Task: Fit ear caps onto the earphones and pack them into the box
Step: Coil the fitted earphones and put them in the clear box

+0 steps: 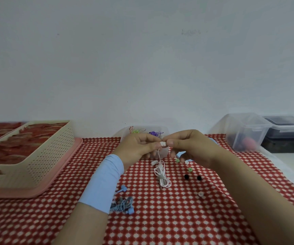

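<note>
Bridging left hand, right hand: earbud

There are 6 loose ear caps, 2 earphone sets, 3 plastic boxes.

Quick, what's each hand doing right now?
Left hand: closed, pinching the white earphone.
Right hand: closed, pinching the tip of the same white earphone.
</note>
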Demonstrator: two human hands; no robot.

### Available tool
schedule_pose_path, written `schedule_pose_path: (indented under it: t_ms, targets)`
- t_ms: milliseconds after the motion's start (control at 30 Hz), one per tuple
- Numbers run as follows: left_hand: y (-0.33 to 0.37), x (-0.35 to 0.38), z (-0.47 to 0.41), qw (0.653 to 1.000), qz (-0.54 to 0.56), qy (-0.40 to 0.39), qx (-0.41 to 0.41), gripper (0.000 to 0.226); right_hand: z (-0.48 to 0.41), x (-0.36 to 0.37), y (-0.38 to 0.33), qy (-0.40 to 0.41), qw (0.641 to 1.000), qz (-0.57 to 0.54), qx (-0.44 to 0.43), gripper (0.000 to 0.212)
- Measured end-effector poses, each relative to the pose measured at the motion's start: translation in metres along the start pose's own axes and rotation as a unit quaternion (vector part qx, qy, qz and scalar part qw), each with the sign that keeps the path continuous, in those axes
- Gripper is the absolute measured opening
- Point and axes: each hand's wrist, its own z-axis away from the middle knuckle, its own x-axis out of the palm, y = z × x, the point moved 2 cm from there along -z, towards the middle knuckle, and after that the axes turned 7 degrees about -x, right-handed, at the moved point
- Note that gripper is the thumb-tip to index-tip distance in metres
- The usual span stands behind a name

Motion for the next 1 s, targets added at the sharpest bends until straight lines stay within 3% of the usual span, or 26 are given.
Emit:
schedule_pose_path:
  t_ms: [133, 267, 600, 733, 833, 933, 1000]
  targets:
    - [0.001, 0.002, 0.0, 1.0, -0.001, -0.013, 0.009, 0.008, -0.003, 0.002, 0.005, 0.007, 1.0, -0.009, 0.017, 0.034]
    - [-0.002, 0.003, 0.001, 1.0, -0.009, -0.005, 0.013, 0.008, -0.003, 0.002, 0.006, 0.014, 1.0, 0.022, 0.002, 0.018]
    - [-0.003, -0.001, 0.001, 1.0, -0.022, -0.015, 0.004, 0.007, -0.001, 0.008, 0.001, 0.027, 0.999, 0.039, -0.004, 0.01]
    - [-0.003, -0.008, 0.0, 0.997, -0.076, 0.03, -0.003, 0.008, -0.003, 0.009, 0.002, 0.043, 0.99, 0.135, 0.023, 0.022]
    - [-0.001, -0.013, 0.0, 0.995, -0.076, 0.058, 0.018, 0.015, -0.002, 0.018, 0.002, 0.012, 0.939, 0.334, 0.079, 0.045]
    - [-0.002, -0.015, 0.001, 0.99, -0.122, 0.057, 0.04, 0.027, 0.003, 0.04, 0.002, -0.046, 0.864, 0.483, 0.134, 0.044]
    - [-0.003, -0.018, 0.001, 0.986, -0.147, 0.057, 0.046, 0.026, 0.003, 0.049, 0.008, -0.036, 0.825, 0.547, 0.136, 0.048]
